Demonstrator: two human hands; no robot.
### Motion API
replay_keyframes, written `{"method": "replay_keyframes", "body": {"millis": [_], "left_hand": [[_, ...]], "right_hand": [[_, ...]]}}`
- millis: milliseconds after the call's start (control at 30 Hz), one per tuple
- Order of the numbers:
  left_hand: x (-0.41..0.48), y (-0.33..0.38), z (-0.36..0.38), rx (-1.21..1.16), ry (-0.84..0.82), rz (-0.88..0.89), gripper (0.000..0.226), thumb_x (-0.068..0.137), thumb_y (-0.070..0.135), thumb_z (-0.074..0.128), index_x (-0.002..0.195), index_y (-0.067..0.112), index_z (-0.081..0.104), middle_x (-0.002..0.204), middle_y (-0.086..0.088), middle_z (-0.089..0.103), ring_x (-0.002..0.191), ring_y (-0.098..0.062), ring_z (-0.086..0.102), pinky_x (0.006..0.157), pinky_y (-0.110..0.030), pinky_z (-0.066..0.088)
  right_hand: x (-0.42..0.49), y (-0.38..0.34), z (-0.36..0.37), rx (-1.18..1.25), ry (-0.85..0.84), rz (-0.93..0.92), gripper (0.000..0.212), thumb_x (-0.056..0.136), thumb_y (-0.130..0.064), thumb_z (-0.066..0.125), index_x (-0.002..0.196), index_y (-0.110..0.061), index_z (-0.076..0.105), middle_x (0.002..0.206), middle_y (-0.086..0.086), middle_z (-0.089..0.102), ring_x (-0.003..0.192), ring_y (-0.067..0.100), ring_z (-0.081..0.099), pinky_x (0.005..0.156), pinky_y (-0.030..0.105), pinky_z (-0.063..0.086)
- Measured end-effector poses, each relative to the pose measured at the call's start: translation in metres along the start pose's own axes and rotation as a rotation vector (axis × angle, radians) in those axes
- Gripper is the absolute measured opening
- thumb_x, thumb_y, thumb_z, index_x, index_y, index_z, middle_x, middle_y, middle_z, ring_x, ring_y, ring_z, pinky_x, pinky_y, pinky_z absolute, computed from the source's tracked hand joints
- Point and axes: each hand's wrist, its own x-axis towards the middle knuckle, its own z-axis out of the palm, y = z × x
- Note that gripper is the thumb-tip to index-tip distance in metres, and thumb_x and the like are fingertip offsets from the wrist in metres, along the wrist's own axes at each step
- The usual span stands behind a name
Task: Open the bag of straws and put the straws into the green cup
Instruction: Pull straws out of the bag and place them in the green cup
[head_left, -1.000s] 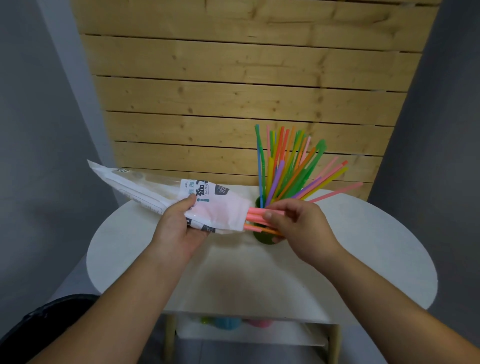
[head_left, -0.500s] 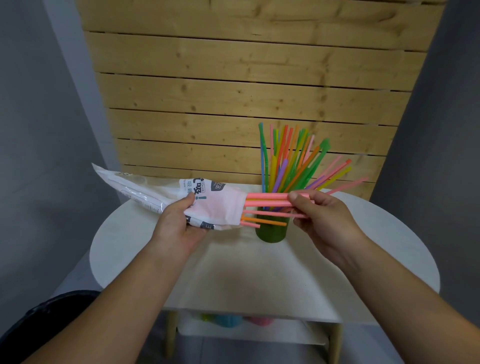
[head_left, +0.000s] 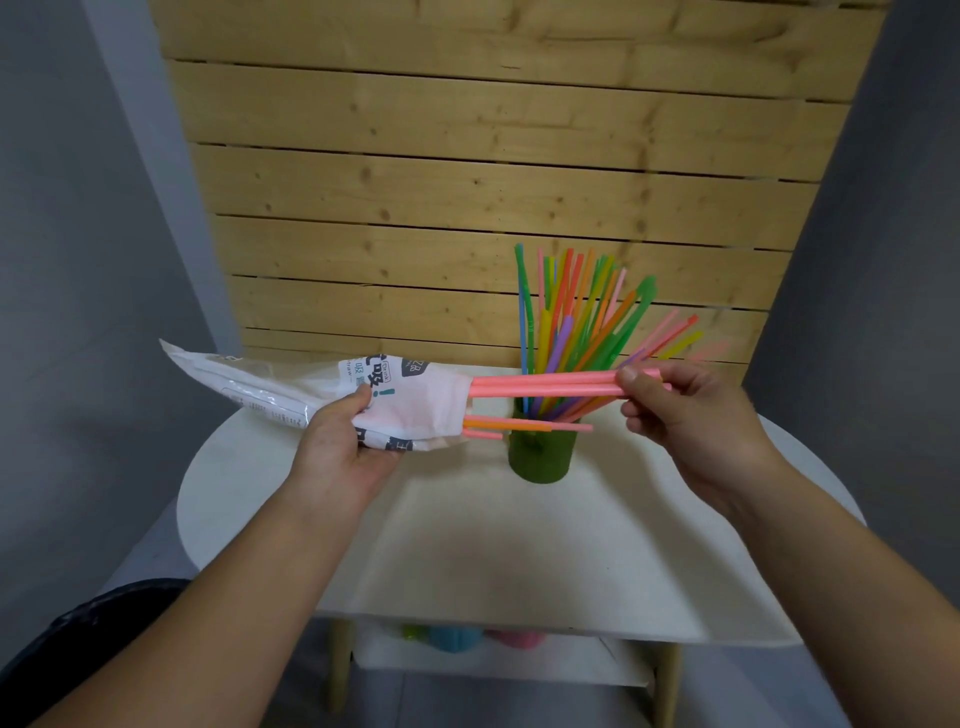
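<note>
Head view: the left hand (head_left: 343, 447) grips the bag (head_left: 415, 400) near its open mouth, holding it roughly level above the table (head_left: 467, 545). The right hand (head_left: 685, 415) pinches the ends of two pink straws (head_left: 545, 384) that are partly out of the bag. Loose straws (head_left: 519, 426), pink and orange, stick out of the mouth below them, and the cup (head_left: 543, 457) stands upright on the table just behind, holding a fan of mixed straws (head_left: 571, 322).

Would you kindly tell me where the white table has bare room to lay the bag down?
The table is bare from the green cup to its near edge, and right of the cup under the right hand. Above the cup, straws crowd.
</note>
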Motion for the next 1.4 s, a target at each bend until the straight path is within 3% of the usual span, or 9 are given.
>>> {"method": "replay_keyframes", "body": {"millis": [167, 367, 500, 633, 767, 867, 1033, 1167, 1400], "left_hand": [[0.004, 0.004, -0.004, -0.014, 0.034, 0.002, 0.015, 0.102, 0.01, 0.054, 0.111, 0.008, 0.065, 0.095, -0.004, 0.077, 0.088, -0.018, 0.073, 0.063, -0.035, 0.061], [0.004, 0.001, -0.001, -0.031, 0.071, -0.002, 0.011, 0.102, 0.009, 0.055, 0.103, 0.008, 0.066, 0.075, -0.003, 0.078, 0.084, -0.018, 0.072, 0.049, -0.03, 0.059], [0.005, -0.003, 0.0, -0.025, 0.071, -0.009, 0.014, 0.101, 0.01, 0.055, 0.111, 0.008, 0.066, 0.096, -0.004, 0.076, 0.09, -0.019, 0.072, 0.05, -0.03, 0.059], [0.004, -0.005, 0.0, -0.039, 0.061, -0.011, 0.011, 0.101, 0.01, 0.056, 0.104, 0.009, 0.066, 0.075, -0.002, 0.078, 0.086, -0.018, 0.073, 0.054, -0.031, 0.06], [0.002, -0.008, 0.003, -0.032, 0.051, -0.014, 0.012, 0.102, 0.01, 0.055, 0.1, 0.009, 0.066, 0.071, -0.001, 0.078, 0.085, -0.017, 0.072, 0.054, -0.03, 0.06], [0.002, -0.01, 0.005, -0.023, 0.038, -0.021, 0.012, 0.102, 0.01, 0.055, 0.101, 0.008, 0.066, 0.073, -0.003, 0.078, 0.089, -0.019, 0.072, 0.054, -0.031, 0.061], [0.001, -0.015, 0.006, 0.011, 0.018, -0.027, 0.012, 0.102, 0.011, 0.055, 0.106, 0.007, 0.066, 0.089, -0.004, 0.078, 0.092, -0.02, 0.072, 0.057, -0.034, 0.063], [0.001, -0.014, 0.006, 0.028, 0.017, -0.021, 0.011, 0.102, 0.011, 0.055, 0.101, 0.008, 0.065, 0.074, -0.003, 0.078, 0.084, -0.02, 0.072, 0.052, -0.032, 0.061], [0.001, -0.009, 0.002, 0.041, 0.006, 0.0, 0.014, 0.103, 0.011, 0.054, 0.097, 0.007, 0.065, 0.072, -0.004, 0.078, 0.083, -0.022, 0.073, 0.053, -0.038, 0.062]], "right_hand": [[0.0, -0.003, -0.023, -0.014, 0.04, -0.037, 0.01, 0.088, -0.01, 0.069, 0.095, -0.003, 0.073, 0.072, 0.012, 0.064, 0.06, 0.013, 0.061, 0.061, 0.02, 0.056], [-0.002, -0.007, -0.048, -0.07, 0.081, -0.077, 0.011, 0.088, -0.008, 0.069, 0.096, -0.002, 0.072, 0.074, 0.013, 0.063, 0.064, 0.016, 0.06, 0.064, 0.018, 0.057], [-0.006, -0.012, -0.061, -0.171, 0.106, -0.131, 0.006, 0.088, -0.009, 0.07, 0.092, -0.007, 0.073, 0.074, 0.012, 0.065, 0.064, 0.016, 0.062, 0.069, 0.021, 0.06], [-0.01, -0.019, -0.072, -0.234, 0.126, -0.158, 0.004, 0.088, -0.01, 0.07, 0.09, -0.009, 0.073, 0.075, 0.014, 0.066, 0.065, 0.016, 0.063, 0.07, 0.021, 0.06], [-0.015, -0.028, -0.087, -0.302, 0.158, -0.174, 0.006, 0.089, -0.014, 0.07, 0.09, -0.01, 0.074, 0.079, 0.018, 0.069, 0.071, 0.019, 0.066, 0.07, 0.021, 0.06], [-0.019, -0.034, -0.091, -0.382, 0.194, -0.201, 0.008, 0.089, -0.016, 0.071, 0.091, -0.01, 0.075, 0.078, 0.015, 0.07, 0.062, 0.008, 0.066, 0.064, 0.016, 0.057], [-0.024, -0.037, -0.069, -0.505, 0.203, -0.255, 0.003, 0.086, -0.017, 0.073, 0.083, -0.017, 0.074, 0.075, 0.011, 0.071, 0.061, 0.016, 0.067, 0.066, 0.029, 0.059], [-0.021, -0.035, -0.048, -0.561, 0.219, -0.262, 0.005, 0.085, -0.021, 0.075, 0.081, -0.018, 0.075, 0.071, 0.006, 0.07, 0.061, 0.017, 0.07, 0.067, 0.036, 0.061], [-0.01, -0.035, -0.028, -0.493, 0.197, -0.188, 0.004, 0.083, -0.015, 0.077, 0.081, -0.012, 0.075, 0.071, 0.011, 0.072, 0.063, 0.021, 0.073, 0.071, 0.043, 0.063]]}}
